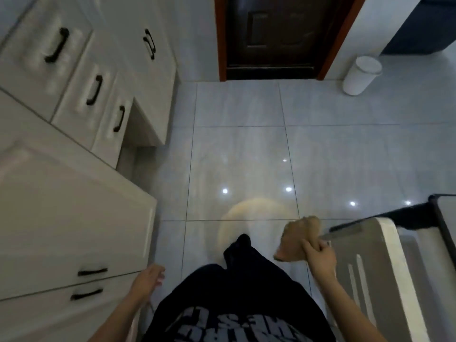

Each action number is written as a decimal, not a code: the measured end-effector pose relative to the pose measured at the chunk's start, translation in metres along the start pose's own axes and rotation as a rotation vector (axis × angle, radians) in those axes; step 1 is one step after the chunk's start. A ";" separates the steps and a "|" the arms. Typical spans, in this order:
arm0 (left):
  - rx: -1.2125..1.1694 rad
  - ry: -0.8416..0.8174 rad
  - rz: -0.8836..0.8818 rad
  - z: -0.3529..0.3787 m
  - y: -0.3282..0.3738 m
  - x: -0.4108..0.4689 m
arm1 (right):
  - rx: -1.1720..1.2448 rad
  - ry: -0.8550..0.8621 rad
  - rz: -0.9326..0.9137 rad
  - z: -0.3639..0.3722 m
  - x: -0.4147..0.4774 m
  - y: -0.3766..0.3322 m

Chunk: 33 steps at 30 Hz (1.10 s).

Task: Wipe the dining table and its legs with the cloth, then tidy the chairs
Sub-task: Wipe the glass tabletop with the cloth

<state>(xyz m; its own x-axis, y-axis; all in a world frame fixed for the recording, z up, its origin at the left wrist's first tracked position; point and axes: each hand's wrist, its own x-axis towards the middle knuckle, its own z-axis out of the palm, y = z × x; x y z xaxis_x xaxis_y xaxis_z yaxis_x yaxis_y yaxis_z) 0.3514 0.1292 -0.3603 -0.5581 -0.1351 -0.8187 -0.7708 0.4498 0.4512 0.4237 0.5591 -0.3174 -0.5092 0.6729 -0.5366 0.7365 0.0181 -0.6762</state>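
Note:
My right hand [319, 256] grips a bunched tan cloth [297, 236] in front of my body, just left of a white chair back [377, 262] at the lower right. My left hand [148, 280] hangs at my side with loosely curled fingers and holds nothing, close to a white cabinet. A dark-edged table corner [441, 213] shows at the right edge, with a black item lying by it. The rest of the table is out of view.
White cabinets [74, 193] with black handles fill the left side. Glossy grey floor tiles [241, 154] stretch ahead to a dark wooden door [271, 35]. A white cylindrical bin [361, 75] stands at the far right beside the door.

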 end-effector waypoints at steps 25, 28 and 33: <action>0.852 -0.481 0.517 0.213 0.646 0.229 | 0.237 0.609 0.645 -0.022 0.257 -0.162; 0.929 -0.557 0.574 0.264 0.702 0.236 | 0.330 0.691 0.709 -0.031 0.271 -0.175; 1.023 -0.627 0.612 0.351 0.768 0.247 | 0.522 0.779 0.742 -0.057 0.320 -0.197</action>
<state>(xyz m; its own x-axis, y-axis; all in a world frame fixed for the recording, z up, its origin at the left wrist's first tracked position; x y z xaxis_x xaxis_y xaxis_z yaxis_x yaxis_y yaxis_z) -0.2703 0.7510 -0.3411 -0.2823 0.6227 -0.7298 0.2765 0.7812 0.5597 0.1405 0.8132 -0.3272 0.5036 0.6624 -0.5547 0.3747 -0.7460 -0.5505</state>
